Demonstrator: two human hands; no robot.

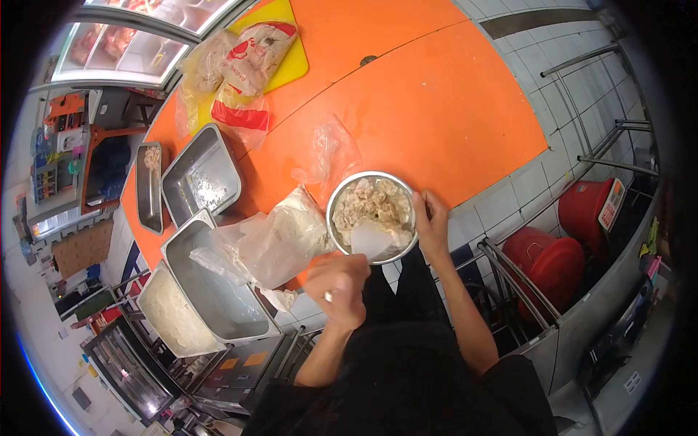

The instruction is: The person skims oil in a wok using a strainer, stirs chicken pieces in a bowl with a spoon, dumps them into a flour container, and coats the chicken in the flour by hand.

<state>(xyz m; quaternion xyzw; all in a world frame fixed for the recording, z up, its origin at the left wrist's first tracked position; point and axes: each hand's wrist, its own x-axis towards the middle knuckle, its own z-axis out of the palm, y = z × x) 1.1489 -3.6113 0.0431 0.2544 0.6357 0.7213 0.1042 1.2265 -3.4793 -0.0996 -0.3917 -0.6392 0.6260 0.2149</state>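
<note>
Orange tabletop (451,109): your left hand (337,285) clasps a scoop (368,239); your right hand (432,227) holds the bowl (373,174) by its three-o'clock rim. Likely stiff, weighty.

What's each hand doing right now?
Left hand: closed around the handle of a white-bladed utensil, blade in the bowl.
Right hand: holding the metal bowl at its right-hand rim.

Blk short-slv top (407,378), blk trousers (414,287), bare forearms, no gloves
</note>
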